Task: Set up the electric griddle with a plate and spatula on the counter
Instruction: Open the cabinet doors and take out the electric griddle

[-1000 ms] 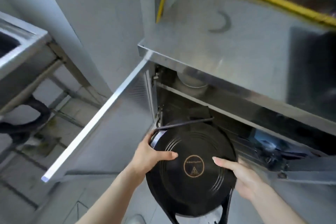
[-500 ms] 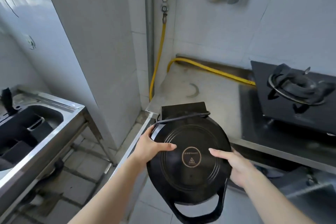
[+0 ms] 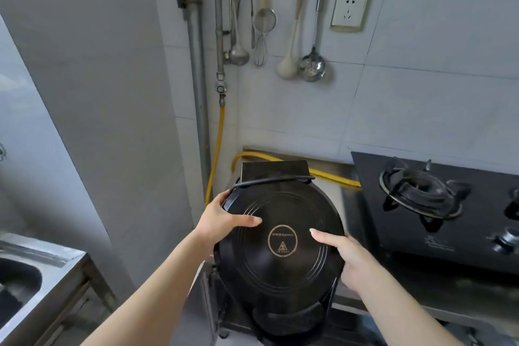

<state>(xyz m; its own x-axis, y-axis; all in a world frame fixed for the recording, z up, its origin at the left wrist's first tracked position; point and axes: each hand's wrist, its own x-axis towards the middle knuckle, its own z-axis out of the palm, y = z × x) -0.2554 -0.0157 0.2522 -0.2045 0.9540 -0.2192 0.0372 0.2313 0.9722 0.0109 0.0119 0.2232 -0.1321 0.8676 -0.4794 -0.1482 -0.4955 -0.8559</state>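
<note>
- The electric griddle (image 3: pixel 280 241) is one round black unit. Its lid is closed and faces up toward the camera.
- Its long axis runs from the near edge of the surface (image 3: pixel 346 199) toward the wall. The loop handle (image 3: pixel 289 317) points at the person and the square hinge block (image 3: pixel 273 170) points at the tiles.
- It is held over the left end of the steel surface, by the front edge and just left of the gas stove (image 3: pixel 438 205).
- The griddle's underside is hidden, so I cannot tell whether it touches the surface.
- One black cord (image 3: pixel 275 180) lies across the far rim, just before the hinge block.
- The left hand (image 3: pixel 224 219) grips the left rim, with the thumb flat on the lid and the fingers curled over the edge.
- The right hand (image 3: pixel 342 253) grips the right rim with its thumb on the lid. Its fingers are hidden beneath.
- The gold ring of print at the lid's centre is too small to read.
- The stove shows one burner whole. A second burner and the knobs are cut off at the right edge of the frame.
- One yellow hose (image 3: pixel 334 175) runs along the back edge, partly hidden by the griddle.
- At least five utensils (image 3: pixel 311 64) hang from the wall hooks. The leftmost overlap, so the count is unsure.
- There is one wall socket (image 3: pixel 349 10), and one sink (image 3: pixel 16 284) is cut off at the lower left.
</note>
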